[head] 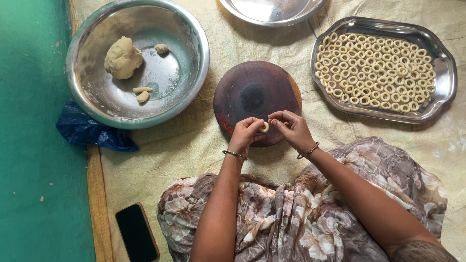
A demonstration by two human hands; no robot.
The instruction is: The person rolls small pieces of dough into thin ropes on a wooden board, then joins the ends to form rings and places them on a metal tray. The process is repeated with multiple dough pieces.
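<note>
On floor cloth (204, 145): steel bowl (92, 97) with dough lump (123, 57), tray (444, 73) of dough rings (374, 70), round wooden board (255, 92). Over board's near edge, left hand (245, 133) and right hand (291, 128) together, pinching small dough ring (264, 127).

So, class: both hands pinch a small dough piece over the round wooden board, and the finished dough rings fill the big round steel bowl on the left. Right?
Not quite. The head view shows the dough rings filling the rectangular steel tray on the right; the round steel bowl holds a dough lump.
</note>
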